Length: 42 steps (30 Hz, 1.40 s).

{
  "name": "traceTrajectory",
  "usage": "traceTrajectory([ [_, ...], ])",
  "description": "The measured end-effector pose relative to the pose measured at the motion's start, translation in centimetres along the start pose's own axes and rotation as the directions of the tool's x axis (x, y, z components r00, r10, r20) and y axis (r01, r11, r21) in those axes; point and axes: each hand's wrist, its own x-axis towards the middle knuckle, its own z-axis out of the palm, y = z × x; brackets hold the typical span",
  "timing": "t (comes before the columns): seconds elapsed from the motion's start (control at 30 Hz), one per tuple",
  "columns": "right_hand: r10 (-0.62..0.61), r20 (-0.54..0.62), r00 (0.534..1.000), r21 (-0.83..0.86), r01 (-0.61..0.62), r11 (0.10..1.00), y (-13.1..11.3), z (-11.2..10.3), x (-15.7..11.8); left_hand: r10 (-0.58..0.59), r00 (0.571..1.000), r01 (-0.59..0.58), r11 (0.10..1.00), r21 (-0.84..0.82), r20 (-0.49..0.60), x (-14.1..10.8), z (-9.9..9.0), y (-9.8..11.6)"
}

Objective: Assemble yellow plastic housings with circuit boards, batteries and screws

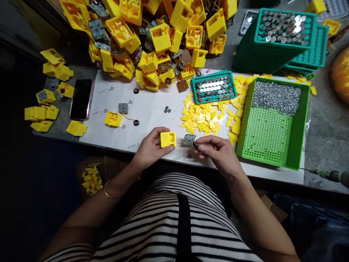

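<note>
My left hand (152,146) is closed around a small yellow plastic housing (168,139), its face with a dotted grille and a rectangular opening turned up. Between the fingertips of my right hand (215,150) is a small dark round part (195,145), probably a little speaker. A green circuit board (189,139) hangs beside those fingers, and a thin wire runs from it toward the housing. Farther up on the white sheet lie a few button cells (167,109). To the left rest another yellow housing (113,119), a grey square block (123,108) and a wired dark disc (136,123).
A heap of yellow housings (160,38) fills the back. Small yellow covers (203,116) lie beside a teal tray of button cells (214,87). At right stand a green basket of screws (272,136) and stacked teal trays (259,51). A phone (81,99) and a screwdriver (329,175) flank the sheet.
</note>
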Motion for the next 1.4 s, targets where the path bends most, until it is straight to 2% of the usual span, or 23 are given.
traceTrajectory([
  [0.07, 0.014, -0.029, 0.999, 0.025, -0.013, 1.0, 0.4, 0.0, 0.0, 0.049, 0.999, -0.049, 0.997, 0.066, 0.007, -0.1, 0.1, -0.1],
  [0.13, 0.03, -0.06, 0.998, 0.066, -0.026, 0.998, 0.8, 0.2, 0.1, 0.031, 0.999, -0.033, 0.999, 0.044, 0.044, -0.1, 0.3, -0.2],
  [0.37, 0.05, -0.154, 0.987, 0.226, -0.014, 0.974, 1.7, 1.0, -0.1, -0.176, 0.979, 0.195, 0.96, -0.199, 0.106, -0.2, 0.8, -0.4],
  [0.5, 0.082, -0.159, 0.984, 0.269, -0.037, 0.962, 1.9, 1.2, -0.2, -0.233, 0.96, 0.268, 0.924, -0.273, 0.152, -0.5, 0.9, -0.2],
  [0.67, 0.066, -0.183, 0.981, 0.309, -0.007, 0.951, 1.9, 0.8, -0.1, -0.192, 0.972, 0.224, 0.927, -0.302, 0.132, -0.7, 1.0, -0.2],
  [0.93, 0.093, -0.152, 0.984, 0.325, -0.039, 0.945, 2.3, 0.8, -0.6, -0.14, 0.986, 0.166, 0.897, -0.41, 0.094, -0.4, 1.1, -0.1],
  [1.17, 0.075, -0.141, 0.987, 0.297, -0.03, 0.954, 2.4, 0.7, -0.8, -0.195, 0.979, 0.199, 0.852, -0.484, 0.058, 0.2, 1.3, -0.4],
  [1.4, 0.1, -0.137, 0.986, 0.355, -0.045, 0.934, 2.3, 1.1, -0.7, -0.181, 0.982, 0.183, 0.867, -0.464, 0.05, -0.2, 2.0, 0.0],
])
